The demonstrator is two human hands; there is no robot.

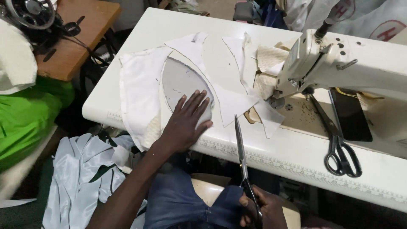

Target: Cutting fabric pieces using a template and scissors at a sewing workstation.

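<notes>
My left hand (186,123) lies flat, fingers spread, on a grey curved pattern piece (180,82) that rests on the white sewing table (169,29). White fabric (140,93) lies just left of the grey piece, and white cut pieces (233,104) lie to its right. My right hand (260,210) is low, below the table's front edge, and grips the handles of long scissors (240,144). Their closed blades point up over the table edge, close to the white pieces.
A white sewing machine (352,63) stands at the right with cream fabric (269,57) under its head. A second pair of black-handled scissors (337,144) and a dark phone (349,114) lie beside it. Pale blue cloth (80,178) and green cloth (25,114) lie at the left.
</notes>
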